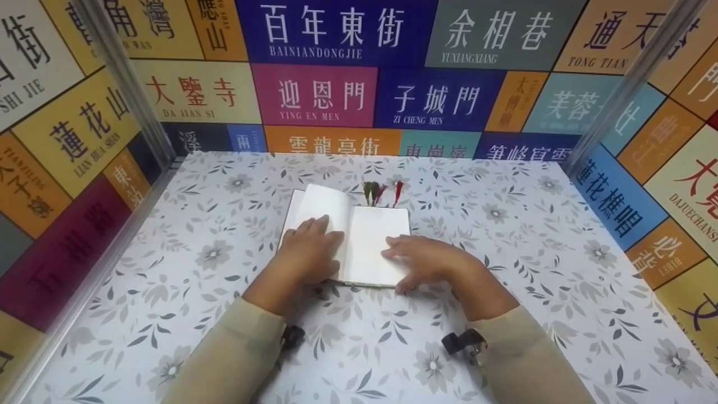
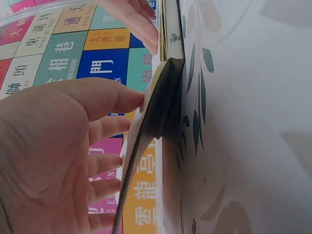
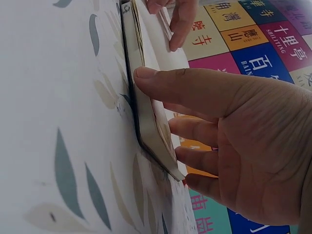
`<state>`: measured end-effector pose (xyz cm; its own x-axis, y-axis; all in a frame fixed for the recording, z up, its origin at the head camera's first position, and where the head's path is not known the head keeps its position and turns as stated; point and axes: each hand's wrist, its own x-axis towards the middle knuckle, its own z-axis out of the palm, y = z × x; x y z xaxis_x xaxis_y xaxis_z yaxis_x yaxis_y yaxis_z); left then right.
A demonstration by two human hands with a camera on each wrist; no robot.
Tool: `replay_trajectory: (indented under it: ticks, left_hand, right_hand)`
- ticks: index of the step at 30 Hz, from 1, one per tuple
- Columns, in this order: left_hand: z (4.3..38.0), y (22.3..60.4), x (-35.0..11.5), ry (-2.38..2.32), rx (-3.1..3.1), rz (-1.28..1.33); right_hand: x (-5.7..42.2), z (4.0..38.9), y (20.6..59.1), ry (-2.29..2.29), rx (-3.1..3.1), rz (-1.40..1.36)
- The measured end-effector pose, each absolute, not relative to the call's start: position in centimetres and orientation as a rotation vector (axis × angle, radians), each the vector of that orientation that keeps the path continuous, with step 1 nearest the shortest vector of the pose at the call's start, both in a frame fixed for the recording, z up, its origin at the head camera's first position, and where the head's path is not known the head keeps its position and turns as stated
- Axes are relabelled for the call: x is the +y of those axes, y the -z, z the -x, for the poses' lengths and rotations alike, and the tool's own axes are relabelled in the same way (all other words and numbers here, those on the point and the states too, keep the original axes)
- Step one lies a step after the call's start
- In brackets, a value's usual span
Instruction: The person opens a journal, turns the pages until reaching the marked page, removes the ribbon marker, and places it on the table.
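Observation:
An open notebook [image 1: 377, 238] with blank white pages lies on the table. Its left page [image 1: 325, 201] curves upward off the surface. My left hand [image 1: 307, 249] rests on that left side, fingers spread over the page; in the left wrist view the raised dark cover [image 2: 158, 105] runs along the fingertips. At the notebook's right edge is my right hand [image 1: 432, 258], its fingers touching the page. The right wrist view has the thumb [image 3: 161, 84] against the page block [image 3: 145, 105], with the other fingers loosely bent beside the far edge.
Green tassels [image 1: 369, 192] and a red tassel [image 1: 397, 192] stick out past the notebook's top edge. A floral-patterned cloth [image 1: 213, 303] covers the table. Colourful panels with printed characters [image 1: 314, 95] stand behind and at both sides.

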<state>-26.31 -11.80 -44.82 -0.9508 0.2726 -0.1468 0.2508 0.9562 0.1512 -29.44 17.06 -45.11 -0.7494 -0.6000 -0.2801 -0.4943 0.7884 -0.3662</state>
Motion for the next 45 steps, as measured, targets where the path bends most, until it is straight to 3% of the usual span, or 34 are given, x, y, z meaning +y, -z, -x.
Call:
replay_trajectory:
  ticks: [45]
  left_hand:
    - [27.4, 46.2, -13.1, -0.317, 2.811, -0.395]
  right_hand:
    - [17.3, 29.6, 45.1, 0.433, 2.537, 0.806]
